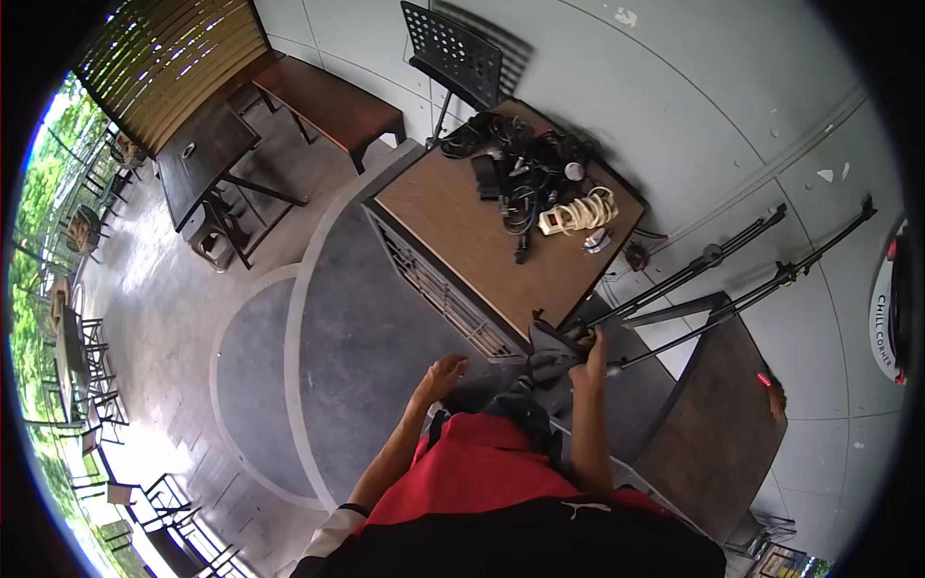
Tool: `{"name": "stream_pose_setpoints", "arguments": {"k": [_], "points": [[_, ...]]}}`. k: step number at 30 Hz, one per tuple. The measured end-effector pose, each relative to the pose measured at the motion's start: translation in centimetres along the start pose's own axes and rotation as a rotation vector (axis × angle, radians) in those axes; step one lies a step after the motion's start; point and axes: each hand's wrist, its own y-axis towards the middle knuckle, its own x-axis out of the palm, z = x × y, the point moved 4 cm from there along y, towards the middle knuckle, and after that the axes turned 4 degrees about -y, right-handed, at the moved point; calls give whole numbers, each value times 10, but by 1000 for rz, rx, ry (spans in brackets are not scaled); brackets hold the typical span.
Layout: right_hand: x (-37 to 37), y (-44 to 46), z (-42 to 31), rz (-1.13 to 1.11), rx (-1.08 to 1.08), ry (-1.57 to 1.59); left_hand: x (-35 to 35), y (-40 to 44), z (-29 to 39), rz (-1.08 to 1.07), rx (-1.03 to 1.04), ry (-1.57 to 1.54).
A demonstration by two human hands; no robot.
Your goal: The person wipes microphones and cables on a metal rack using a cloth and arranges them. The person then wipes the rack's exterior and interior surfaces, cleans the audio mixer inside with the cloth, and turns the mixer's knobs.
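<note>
Well, we gripped the black bag (552,351) with our right hand (590,356); our left hand (442,376), loosely curled and free, was best brought across for support.

The fabric piece (552,358) was dark grey, the bench top (448,226) brown, the coiled cable (588,212) cream, the shirt (467,472) red and black, the music stand (451,56) black, pale-dotted.

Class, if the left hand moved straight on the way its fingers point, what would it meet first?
Probably the slatted side of the brown-topped table, near its corner, though depth is unclear.
</note>
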Motion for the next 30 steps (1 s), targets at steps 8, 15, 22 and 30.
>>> {"name": "stream_pose_setpoints", "arguments": {"k": [8,15,22,30], "points": [[96,-20,120,-195,109,55,-142,-76,6,271,-73,-98],[168,-28,151,-236,184,77,-183,-122,-4,402,-321,-193],[190,-16,157,-210,169,180,-198,-72,-1,297,-351,-186],[227,42,151,-75,164,140,-278,17,34,183,-394,-32]]}}
